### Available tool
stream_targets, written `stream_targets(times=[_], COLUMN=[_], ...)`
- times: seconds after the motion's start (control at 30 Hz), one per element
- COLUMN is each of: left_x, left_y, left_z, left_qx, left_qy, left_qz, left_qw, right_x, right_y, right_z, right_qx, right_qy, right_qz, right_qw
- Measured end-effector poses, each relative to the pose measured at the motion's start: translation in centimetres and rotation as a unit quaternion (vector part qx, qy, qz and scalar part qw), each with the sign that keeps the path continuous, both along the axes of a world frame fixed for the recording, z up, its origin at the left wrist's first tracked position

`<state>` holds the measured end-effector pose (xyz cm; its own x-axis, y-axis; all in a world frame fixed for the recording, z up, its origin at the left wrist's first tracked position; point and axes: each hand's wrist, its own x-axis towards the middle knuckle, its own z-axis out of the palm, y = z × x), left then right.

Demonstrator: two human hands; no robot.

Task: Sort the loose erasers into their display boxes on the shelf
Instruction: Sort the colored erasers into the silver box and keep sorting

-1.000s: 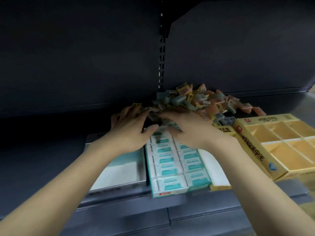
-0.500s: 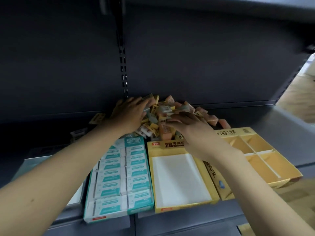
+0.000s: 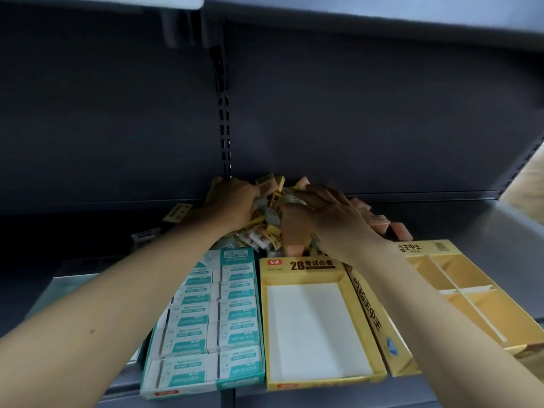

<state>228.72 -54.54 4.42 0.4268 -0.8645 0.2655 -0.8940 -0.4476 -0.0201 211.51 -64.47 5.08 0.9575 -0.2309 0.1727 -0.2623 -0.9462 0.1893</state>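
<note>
A heap of loose erasers (image 3: 269,228), yellow, pink and grey, lies at the back of the shelf. My left hand (image 3: 232,203) rests on the heap's left side, fingers curled into it. My right hand (image 3: 326,214) lies over the right side, fingers spread across the erasers. In front stand three display boxes: a teal box (image 3: 253,381) filled with white-and-teal erasers, a yellow "2B" box (image 3: 300,266) with a bare white floor, and a yellow divided box (image 3: 435,248) with nothing in its compartments.
The grey metal shelf (image 3: 485,231) has a dark back panel and a slotted upright (image 3: 224,128). Two stray erasers (image 3: 178,212) lie left of the heap. Another shelf hangs overhead. A grey tray edge (image 3: 67,278) shows at the far left.
The camera has tilted and come closer. Both hands stay on the heap; the right hand has spread further over its right side.
</note>
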Motion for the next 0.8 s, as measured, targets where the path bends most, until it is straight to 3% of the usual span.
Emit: stream_targets(times=[0.2,0.4,0.6,0.8], left_x=[0.1,0.6,0.6,0.0], left_y=[0.9,2.0,2.2,2.9], left_z=[-0.9,-1.4,-1.0,-0.5], left_qx=[-0.053,-0.028,-0.083,-0.080], left_qy=[-0.015,0.018,-0.001,-0.035], left_qz=[-0.026,-0.026,-0.025,-0.021], left_qw=[0.998,0.999,0.996,0.996], right_x=[3.2,4.7,4.9,4.5], right_y=[-2.0,-3.2,-3.3,-2.5], right_z=[-0.2,-0.8,-0.1,-0.7], right_qx=[-0.027,0.010,-0.037,-0.041], right_qy=[0.008,0.008,0.023,-0.024], right_qz=[0.007,-0.025,-0.003,-0.028], right_qw=[1.000,1.000,0.999,0.998])
